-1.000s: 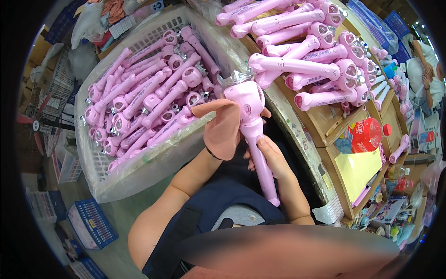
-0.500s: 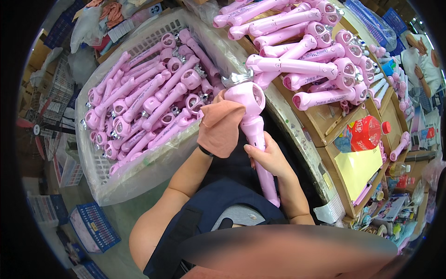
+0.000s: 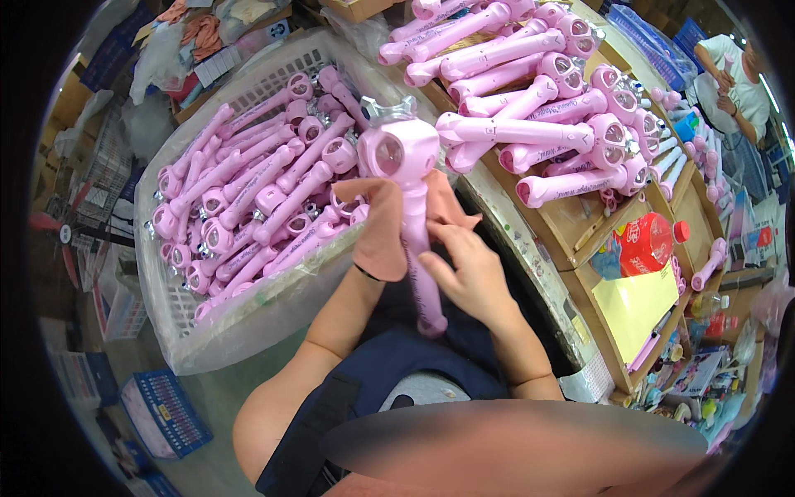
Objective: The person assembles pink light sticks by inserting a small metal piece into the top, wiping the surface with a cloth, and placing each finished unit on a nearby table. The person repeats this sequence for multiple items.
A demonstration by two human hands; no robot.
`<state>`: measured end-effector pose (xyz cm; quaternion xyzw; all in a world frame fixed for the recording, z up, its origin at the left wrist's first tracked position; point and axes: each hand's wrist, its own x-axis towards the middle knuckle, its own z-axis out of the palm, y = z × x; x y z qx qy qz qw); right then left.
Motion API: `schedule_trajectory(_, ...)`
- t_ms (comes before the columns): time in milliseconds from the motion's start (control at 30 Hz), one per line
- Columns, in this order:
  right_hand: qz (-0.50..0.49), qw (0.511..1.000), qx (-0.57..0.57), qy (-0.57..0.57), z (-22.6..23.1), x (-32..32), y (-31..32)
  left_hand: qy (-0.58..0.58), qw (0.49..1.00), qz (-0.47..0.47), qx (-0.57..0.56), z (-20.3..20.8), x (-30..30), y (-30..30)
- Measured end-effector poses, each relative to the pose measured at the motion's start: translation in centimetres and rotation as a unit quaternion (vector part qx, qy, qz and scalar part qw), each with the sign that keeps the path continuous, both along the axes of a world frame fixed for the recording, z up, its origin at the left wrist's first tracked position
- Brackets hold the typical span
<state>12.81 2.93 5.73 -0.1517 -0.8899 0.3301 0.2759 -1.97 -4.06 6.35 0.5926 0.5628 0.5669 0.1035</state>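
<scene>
A pink toy wand [image 3: 420,273] stands upright in front of me, its round windowed head topped by a silver crown. A salmon-coloured cloth [image 3: 383,236] wraps behind the wand just below the head. The cloth covers my left hand, which grips the wand through it; only my left forearm [image 3: 344,311] and a dark wristband show. My right hand [image 3: 469,269] is at the handle's right side, thumb against it and fingers bent at the cloth's edge; the fingertips are partly hidden.
A white plastic-lined basket [image 3: 240,331] full of similar wands stands to the left. More pink wands [image 3: 538,132] lie piled on the workbench at right. Beyond them are a red-labelled bottle [image 3: 650,243], yellow paper [image 3: 633,306] and another person [image 3: 737,83].
The wand has moved left and turned, so its window and crown now face differently. The cloth now spreads behind it on both sides. My right hand has shifted up along the handle.
</scene>
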Motion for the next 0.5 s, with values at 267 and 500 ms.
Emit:
schedule_trajectory(267,-0.041,0.957,-0.23,0.17,1.2,-3.5,4.4,0.187,0.963,0.162,-0.11,-1.2,-1.5,-0.2)
schedule_trajectory(500,-0.061,0.985,-0.121,0.111,1.4,-2.1,5.0,0.061,0.991,0.091,-0.077,-2.0,-0.5,-0.9)
